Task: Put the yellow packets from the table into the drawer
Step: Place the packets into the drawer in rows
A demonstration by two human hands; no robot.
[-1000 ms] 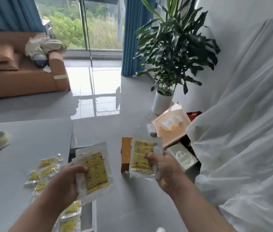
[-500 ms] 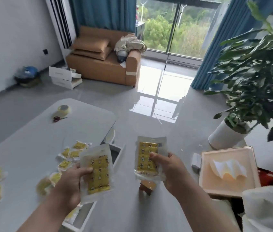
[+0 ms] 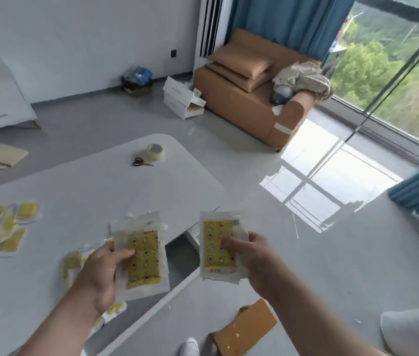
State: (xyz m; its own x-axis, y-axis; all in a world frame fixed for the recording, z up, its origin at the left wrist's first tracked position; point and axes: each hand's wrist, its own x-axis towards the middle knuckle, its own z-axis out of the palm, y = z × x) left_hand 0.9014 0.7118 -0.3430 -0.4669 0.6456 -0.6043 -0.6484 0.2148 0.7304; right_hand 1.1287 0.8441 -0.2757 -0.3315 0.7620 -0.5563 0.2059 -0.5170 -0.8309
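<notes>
My left hand [image 3: 100,273] grips a yellow packet in clear wrapping [image 3: 142,255], held upright over the near edge of the grey table [image 3: 105,191]. A second yellow packet [image 3: 220,246] sits in my right hand [image 3: 254,258], out past the table's edge above the floor. Between the two packets the open drawer [image 3: 181,255] shows as a dark gap under the tabletop. Several more yellow packets lie on the table: a blurred pile at the left [image 3: 0,229] and a few [image 3: 72,263] behind my left hand.
A tape roll [image 3: 155,151] and red scissors [image 3: 142,162] lie at the table's far end. A brown cardboard piece [image 3: 245,327] lies on the floor by my foot. A tan sofa [image 3: 257,104] and white boxes [image 3: 181,98] stand farther back.
The view has swung left, bringing the table, its packets and the sofa into sight and losing the plant. Both hands keep their packets in much the same pose.
</notes>
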